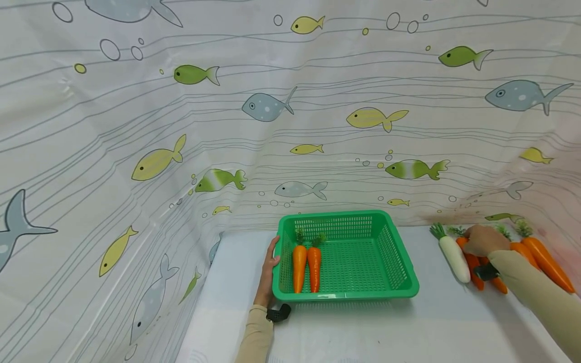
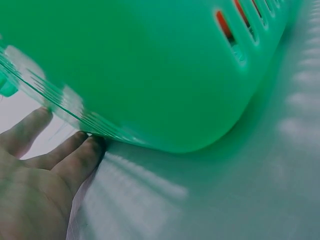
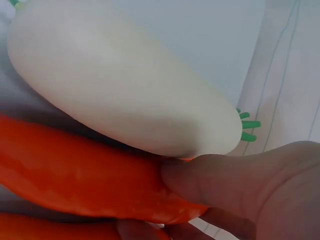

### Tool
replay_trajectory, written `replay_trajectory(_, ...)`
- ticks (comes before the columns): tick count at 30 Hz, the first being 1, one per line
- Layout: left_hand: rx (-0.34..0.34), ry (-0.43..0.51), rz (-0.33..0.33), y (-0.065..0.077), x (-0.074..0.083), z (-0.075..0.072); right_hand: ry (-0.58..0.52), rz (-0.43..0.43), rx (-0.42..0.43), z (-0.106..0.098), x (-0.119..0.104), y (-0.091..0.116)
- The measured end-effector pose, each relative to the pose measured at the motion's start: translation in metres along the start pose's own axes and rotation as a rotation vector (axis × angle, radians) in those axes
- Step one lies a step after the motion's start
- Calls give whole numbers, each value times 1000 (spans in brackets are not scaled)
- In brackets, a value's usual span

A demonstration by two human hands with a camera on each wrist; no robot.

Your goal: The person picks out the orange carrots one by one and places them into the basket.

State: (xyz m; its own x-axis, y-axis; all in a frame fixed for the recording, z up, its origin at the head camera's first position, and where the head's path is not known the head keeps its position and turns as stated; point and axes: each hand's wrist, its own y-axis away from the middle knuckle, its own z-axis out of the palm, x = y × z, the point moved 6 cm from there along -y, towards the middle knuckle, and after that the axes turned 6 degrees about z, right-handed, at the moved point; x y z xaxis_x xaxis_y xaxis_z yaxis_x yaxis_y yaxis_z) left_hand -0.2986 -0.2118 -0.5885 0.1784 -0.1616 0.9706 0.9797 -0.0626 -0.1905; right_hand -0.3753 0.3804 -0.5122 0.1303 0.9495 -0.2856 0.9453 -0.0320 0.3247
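Observation:
A green slotted plastic basket (image 1: 349, 296) stands on the white table, with two orange carrots (image 1: 299, 267) lying side by side along its left part. My left hand (image 1: 268, 272) is at the basket's left side; in the left wrist view its extended fingers (image 2: 75, 162) touch the green wall. To the right of the basket, my right hand (image 1: 487, 241) reaches over a group of carrots. In the right wrist view, thumb and fingers pinch one carrot (image 3: 85, 172) near its top end. Beside that carrot lies a white radish (image 1: 455, 259) with green stalks.
More carrots (image 1: 549, 263) lie to the right of my right hand, partly behind the forearm. A white sheet printed with fish (image 1: 367, 117) hangs behind the table and along its left side. The white tabletop (image 1: 345, 333) extends in front of the basket.

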Motion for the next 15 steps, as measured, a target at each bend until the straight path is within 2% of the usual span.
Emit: replay_trajectory(15, 7, 4, 1, 0, -1, -1, -34, -10, 2, 8, -1, 1)
